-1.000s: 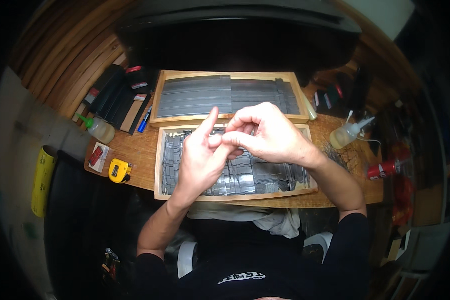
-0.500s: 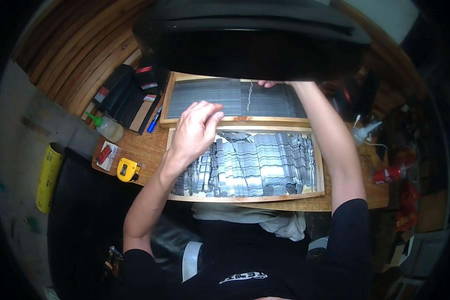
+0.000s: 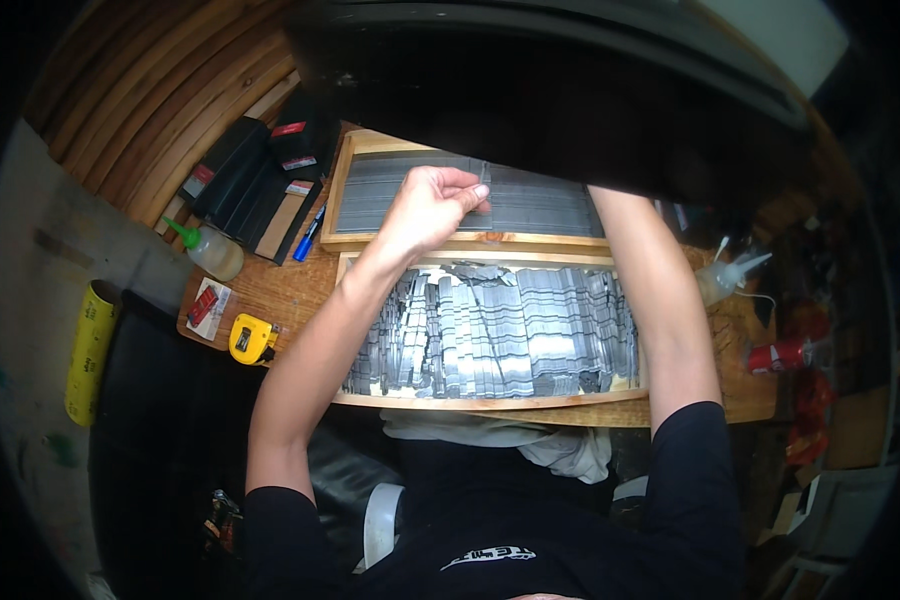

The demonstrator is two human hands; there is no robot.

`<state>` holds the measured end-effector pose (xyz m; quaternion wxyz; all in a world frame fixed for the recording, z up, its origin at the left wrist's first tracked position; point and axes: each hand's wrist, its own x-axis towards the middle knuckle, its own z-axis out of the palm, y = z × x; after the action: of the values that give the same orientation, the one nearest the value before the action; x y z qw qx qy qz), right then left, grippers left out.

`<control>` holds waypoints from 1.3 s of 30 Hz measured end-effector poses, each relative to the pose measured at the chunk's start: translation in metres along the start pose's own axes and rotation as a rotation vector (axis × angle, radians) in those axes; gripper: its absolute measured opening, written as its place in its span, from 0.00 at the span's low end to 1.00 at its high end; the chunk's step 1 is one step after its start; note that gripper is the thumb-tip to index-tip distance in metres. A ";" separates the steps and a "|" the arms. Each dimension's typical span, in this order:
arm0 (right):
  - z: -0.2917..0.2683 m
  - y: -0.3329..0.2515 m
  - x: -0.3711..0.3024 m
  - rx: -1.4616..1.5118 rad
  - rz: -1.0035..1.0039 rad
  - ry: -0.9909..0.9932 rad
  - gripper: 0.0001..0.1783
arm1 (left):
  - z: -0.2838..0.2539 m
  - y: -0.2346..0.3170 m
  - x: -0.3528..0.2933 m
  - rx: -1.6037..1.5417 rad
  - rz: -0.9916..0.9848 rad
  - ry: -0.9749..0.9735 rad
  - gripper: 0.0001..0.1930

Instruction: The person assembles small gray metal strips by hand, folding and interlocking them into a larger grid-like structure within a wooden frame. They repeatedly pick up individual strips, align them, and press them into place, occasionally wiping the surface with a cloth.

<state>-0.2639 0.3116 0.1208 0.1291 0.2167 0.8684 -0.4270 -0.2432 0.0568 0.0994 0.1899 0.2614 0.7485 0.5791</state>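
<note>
My left hand is over the far wooden tray, thumb and fingertips pinched together near the seam between its two blocks of thin grey strips. Whatever sits in that pinch is too small to make out. My right forearm stretches to the far right part of this tray, and the hand itself is hidden behind a large black object. Closer to me stands a second wooden tray, filled with shiny grey metal strips with stepped edges, some of them tilted and loose on the left.
The large black object overhangs the far tray. On the left of the wooden table lie a yellow tape measure, a blue marker, a green-tipped bottle and black boxes. A second bottle and a red can are at the right.
My left hand has moved away from me and rightward, closing to a pinch. My right hand, partly visible before beside a thin strip, has gone behind the black object, which now hangs lower at right.
</note>
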 end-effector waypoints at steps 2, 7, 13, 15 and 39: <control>-0.007 -0.002 -0.002 -0.031 0.003 0.020 0.13 | -0.002 0.008 0.008 -0.208 -0.123 -0.146 0.14; -0.012 -0.004 -0.006 -0.074 -0.002 0.054 0.13 | -0.001 0.001 0.013 -0.129 -0.105 -0.137 0.12; -0.005 -0.007 -0.008 -0.116 -0.008 0.069 0.13 | -0.005 0.001 -0.002 0.258 0.060 0.091 0.13; 0.003 -0.011 -0.008 -0.126 -0.015 0.061 0.13 | -0.010 -0.004 -0.006 0.353 0.161 0.087 0.13; -0.069 0.041 -0.057 -0.257 0.178 0.161 0.07 | -0.011 -0.026 -0.013 0.424 0.358 -0.132 0.13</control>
<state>-0.1967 0.3734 0.1574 0.1231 0.3078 0.9008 -0.2804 -0.2441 0.0354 0.0765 0.0743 0.4604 0.7808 0.4156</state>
